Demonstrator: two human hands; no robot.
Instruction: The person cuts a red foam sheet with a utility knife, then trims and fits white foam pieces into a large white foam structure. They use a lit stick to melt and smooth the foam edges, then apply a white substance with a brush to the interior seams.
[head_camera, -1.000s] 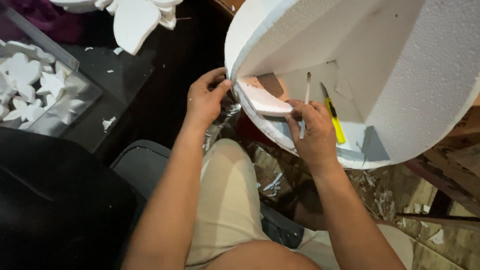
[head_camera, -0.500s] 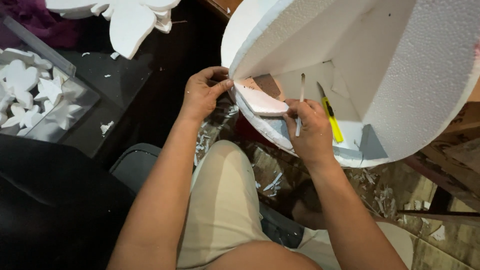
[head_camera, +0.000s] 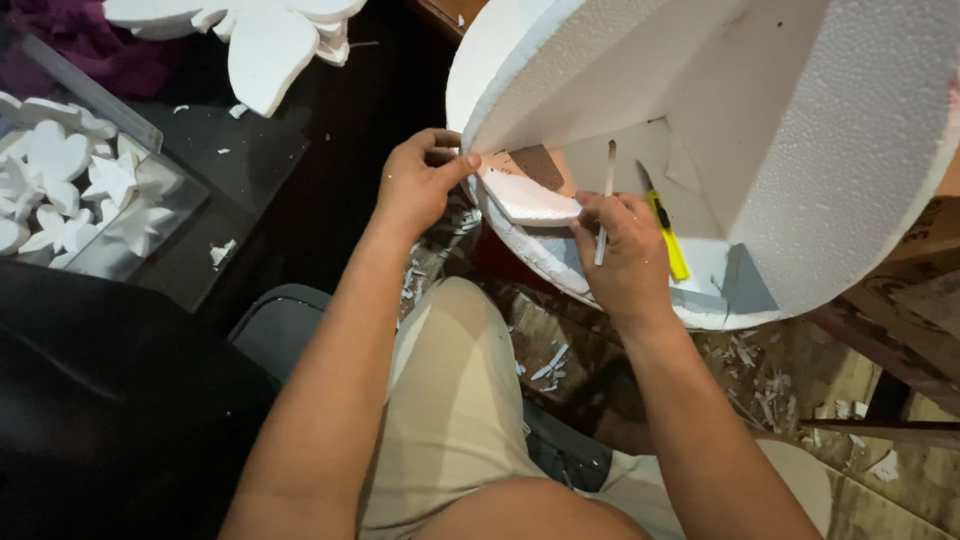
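A small craft workshop for foam decorations: a big round white foam block (head_camera: 800, 150) fills the work area, a yellow utility knife (head_camera: 664, 228) lying in its cut-out recess. A clear tray (head_camera: 150, 205) of foam stars and flowers (head_camera: 60, 190) sits on the dark tabletop (head_camera: 260, 170), white shavings (head_camera: 550, 362) littering the floor (head_camera: 800, 380).

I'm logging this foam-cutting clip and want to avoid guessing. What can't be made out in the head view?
- Right hand: its fingers hide the lower part of the thin stick, so the grip point is unclear.
- Yellow cutter: its blade end is too small to tell.
- Big foam piece: cut off by the top and right edges.
- Left hand: its fingertips are curled against the foam rim, contact partly hidden.
- Small foam cutouts: partly cut off at the left edge.
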